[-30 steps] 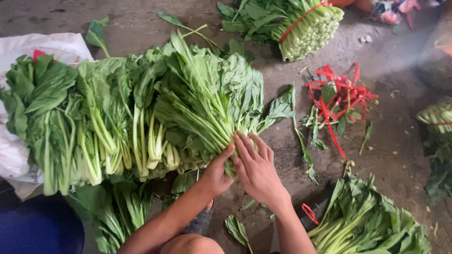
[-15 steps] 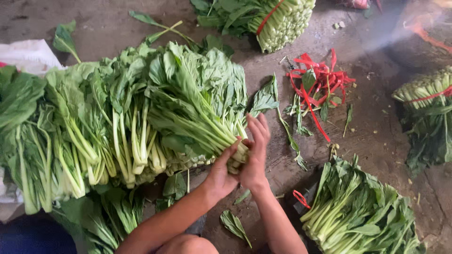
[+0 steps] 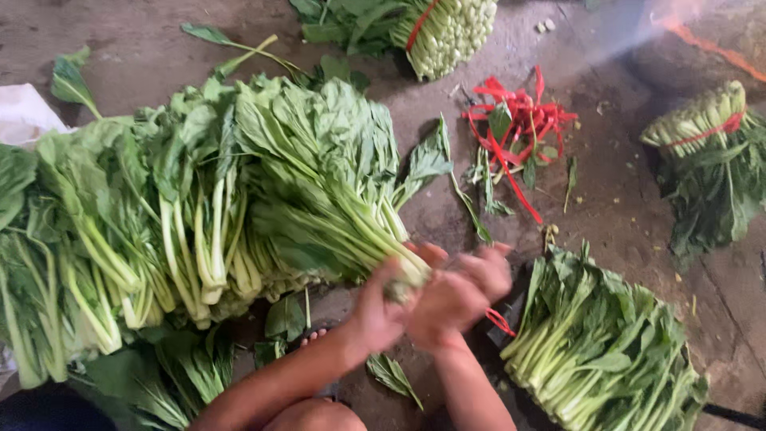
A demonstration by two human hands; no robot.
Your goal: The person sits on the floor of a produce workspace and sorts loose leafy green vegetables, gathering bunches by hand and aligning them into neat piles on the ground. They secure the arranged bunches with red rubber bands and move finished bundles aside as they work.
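Observation:
Both my hands meet at the stem end of a bunch of leafy greens [image 3: 335, 183] lying on the ground. My left hand [image 3: 381, 313] grips the pale stems from below. My right hand [image 3: 463, 291], blurred by motion, is closed over the same stem ends from the right. The bunch's leaves point up and left, away from me. A thin red band [image 3: 499, 321] shows just below my right wrist.
More loose greens [image 3: 120, 231] lie in a row to the left, partly on a white sack [image 3: 24, 112]. A pile of red bands [image 3: 519, 128] lies on the dirt floor. Tied bundles sit at top [image 3: 431, 28] and right [image 3: 702, 128]; another heap [image 3: 606, 343] lies bottom right.
My hands have closed together round the stems and pulled the bunch's end nearer to me. The camera has shifted, bringing the right-hand bundle further into view.

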